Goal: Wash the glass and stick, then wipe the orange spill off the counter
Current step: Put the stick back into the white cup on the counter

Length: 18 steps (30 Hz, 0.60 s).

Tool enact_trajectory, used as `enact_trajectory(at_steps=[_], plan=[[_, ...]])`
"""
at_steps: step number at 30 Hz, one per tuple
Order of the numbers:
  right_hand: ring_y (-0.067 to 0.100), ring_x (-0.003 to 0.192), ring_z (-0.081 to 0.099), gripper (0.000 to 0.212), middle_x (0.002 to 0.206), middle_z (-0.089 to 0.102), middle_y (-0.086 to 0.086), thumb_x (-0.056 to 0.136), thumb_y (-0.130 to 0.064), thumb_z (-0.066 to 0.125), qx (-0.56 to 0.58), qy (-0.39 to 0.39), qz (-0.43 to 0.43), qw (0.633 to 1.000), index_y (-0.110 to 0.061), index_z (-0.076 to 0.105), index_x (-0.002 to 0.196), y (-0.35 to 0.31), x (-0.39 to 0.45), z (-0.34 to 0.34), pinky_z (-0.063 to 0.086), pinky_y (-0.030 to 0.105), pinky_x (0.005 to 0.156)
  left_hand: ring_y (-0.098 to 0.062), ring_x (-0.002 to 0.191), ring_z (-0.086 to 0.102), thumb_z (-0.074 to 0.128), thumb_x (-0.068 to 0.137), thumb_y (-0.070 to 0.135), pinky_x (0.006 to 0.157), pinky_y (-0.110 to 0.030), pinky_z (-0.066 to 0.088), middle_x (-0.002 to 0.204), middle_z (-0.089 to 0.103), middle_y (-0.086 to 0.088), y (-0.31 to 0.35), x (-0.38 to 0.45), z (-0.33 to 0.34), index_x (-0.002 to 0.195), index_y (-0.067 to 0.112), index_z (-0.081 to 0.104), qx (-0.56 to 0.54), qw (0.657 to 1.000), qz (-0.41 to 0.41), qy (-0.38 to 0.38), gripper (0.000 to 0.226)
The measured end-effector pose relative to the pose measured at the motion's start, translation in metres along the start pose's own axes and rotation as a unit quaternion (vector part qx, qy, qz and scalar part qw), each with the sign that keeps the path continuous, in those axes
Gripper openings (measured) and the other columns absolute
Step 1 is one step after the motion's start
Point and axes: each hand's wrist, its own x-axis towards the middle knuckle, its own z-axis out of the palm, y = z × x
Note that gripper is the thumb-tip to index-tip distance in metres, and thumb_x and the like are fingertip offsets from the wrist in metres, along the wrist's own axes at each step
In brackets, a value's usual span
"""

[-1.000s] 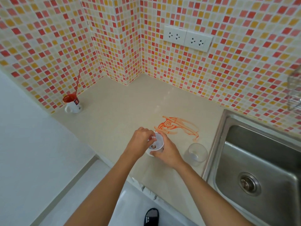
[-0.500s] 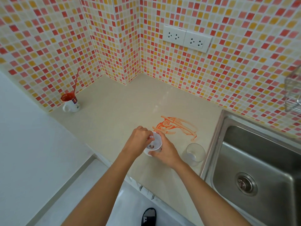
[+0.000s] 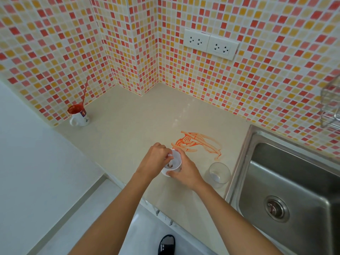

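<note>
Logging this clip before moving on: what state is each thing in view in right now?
white cup: tilted, held over the counter
right hand: grips the white cup
left hand: pinches a small item at the cup's mouth
clear glass: upright, untouched
orange spill: smeared, unwiped
mug: upright, orange inside, stick standing in it
sink: no dishes inside

The silver wire rack (image 3: pixel 331 105) runs off the right edge; the left hand's (image 3: pixel 154 160) fingertips hide inside the small white cup (image 3: pixel 173 165)
</note>
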Motion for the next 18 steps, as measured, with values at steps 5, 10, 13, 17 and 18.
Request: enact_trajectory(at_steps=[5, 10, 13, 17, 18], plan=[[0.015, 0.125, 0.048, 0.091, 0.14, 0.049, -0.009, 0.07, -0.03, 0.081, -0.005, 0.001, -0.005, 1.0, -0.038, 0.027, 0.143, -0.001, -0.001, -0.001, 0.043, 0.032, 0.103, -0.03, 0.091, 0.056, 0.059, 0.092, 0.016, 0.071, -0.027, 0.036, 0.091, 0.069, -0.016, 0.0, 0.001, 0.0, 0.102, 0.004, 0.072, 0.019, 1.0, 0.002, -0.004, 0.02], [0.013, 0.124, 0.049, 0.092, 0.139, 0.048, -0.01, 0.069, -0.031, 0.081, -0.008, -0.002, 0.002, 1.0, -0.039, 0.026, 0.143, -0.001, 0.0, 0.0, 0.043, 0.029, 0.101, -0.025, 0.09, 0.054, 0.059, 0.092, 0.018, 0.069, -0.023, 0.033, 0.091, 0.069, -0.012, -0.005, 0.002, 0.001, 0.101, 0.007, 0.072, 0.01, 1.0, -0.007, -0.004, 0.019], [0.014, 0.123, 0.05, 0.093, 0.138, 0.049, -0.01, 0.068, -0.031, 0.081, -0.008, -0.003, 0.004, 1.0, -0.039, 0.026, 0.143, -0.001, -0.001, 0.0, 0.044, 0.031, 0.101, -0.025, 0.091, 0.054, 0.057, 0.093, 0.019, 0.069, -0.023, 0.032, 0.092, 0.069, -0.013, -0.002, 0.001, 0.004, 0.103, 0.008, 0.072, 0.017, 1.0, -0.001, -0.019, 0.021], [0.013, 0.122, 0.05, 0.094, 0.14, 0.049, -0.011, 0.069, -0.029, 0.081, -0.008, -0.005, 0.003, 1.0, -0.038, 0.026, 0.144, -0.002, -0.001, -0.001, 0.043, 0.026, 0.098, -0.026, 0.094, 0.055, 0.054, 0.095, 0.019, 0.07, -0.021, 0.03, 0.098, 0.069, -0.014, 0.003, 0.003, 0.009, 0.108, 0.008, 0.071, 0.025, 0.999, 0.001, -0.033, 0.024], [0.013, 0.122, 0.05, 0.094, 0.139, 0.049, -0.011, 0.068, -0.029, 0.081, -0.008, -0.005, 0.002, 1.0, -0.038, 0.026, 0.144, -0.002, -0.001, -0.001, 0.043, 0.026, 0.097, -0.026, 0.094, 0.055, 0.054, 0.095, 0.019, 0.07, -0.022, 0.031, 0.097, 0.069, -0.014, 0.003, 0.003, 0.01, 0.108, 0.008, 0.071, 0.027, 0.999, -0.001, -0.032, 0.024]])
